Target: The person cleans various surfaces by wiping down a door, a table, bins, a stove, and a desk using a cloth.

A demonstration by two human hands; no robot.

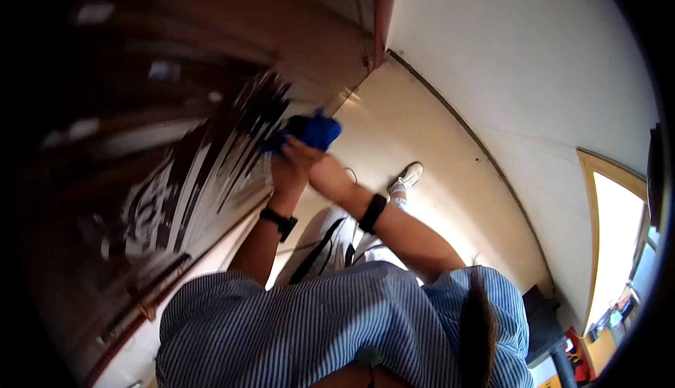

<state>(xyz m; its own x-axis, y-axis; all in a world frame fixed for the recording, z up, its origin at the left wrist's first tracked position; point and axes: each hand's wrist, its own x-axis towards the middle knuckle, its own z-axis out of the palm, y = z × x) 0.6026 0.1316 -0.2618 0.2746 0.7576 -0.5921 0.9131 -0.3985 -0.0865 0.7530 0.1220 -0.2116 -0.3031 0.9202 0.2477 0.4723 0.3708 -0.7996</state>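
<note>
A bunched blue cloth [325,132] with a darker part is between my hands, in the middle of the head view. My left hand [290,168] has its fingers closed on the cloth's near side. Pressed up against it, my right hand [328,175] also grips the cloth from below, its fingertips partly hidden behind the left hand. Motion blurs both hands and the cloth. Just beyond and to the left stands a dark brown glossy door or panel [211,29], with white patterned marks [151,208] low on it.
The pale floor [450,170] runs under my feet, where one white shoe [409,175] shows. A white wall [520,57] rises on the right, with a bright wood-framed opening [619,219]. Dark and red items [578,360] lie at the lower right.
</note>
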